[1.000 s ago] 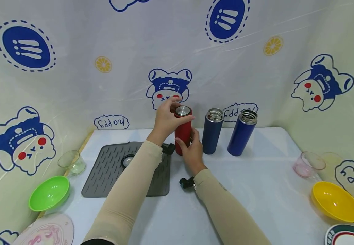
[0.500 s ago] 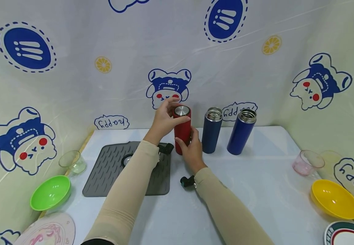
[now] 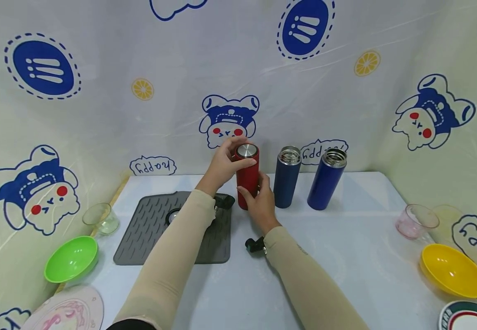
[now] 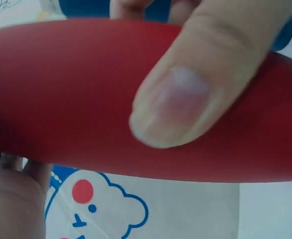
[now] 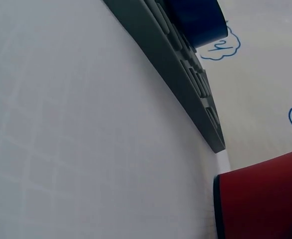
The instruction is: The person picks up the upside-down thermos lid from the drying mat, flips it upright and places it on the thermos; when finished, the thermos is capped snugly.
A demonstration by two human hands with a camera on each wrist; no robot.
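A red thermos bottle (image 3: 248,178) with a steel disc on top stands upright at the back of the table. My left hand (image 3: 221,164) grips its upper part, thumb across the front and fingers behind. Lower down, my right hand (image 3: 262,208) holds the same bottle. In the left wrist view, the left thumb (image 4: 186,94) presses the red side. The right wrist view shows the bottle's dark-rimmed lower end, but not the right hand. To the right stand two lidless thermos bottles, one slate blue (image 3: 285,183) and one bright blue (image 3: 325,185), steel mouths showing.
Left of the bottles lies a grey ridged mat (image 3: 147,233); my left forearm partly covers it and a round black-ringed item (image 3: 172,215). A green bowl (image 3: 71,259) and clear cup (image 3: 105,220) stand left, a yellow bowl (image 3: 452,270) and pink-tinted cup (image 3: 415,222) right.
The left thumb has drawn back slightly leftward across the red thermos bottle, and the left fingers sit a little lower behind its top. The right hand keeps its hold.
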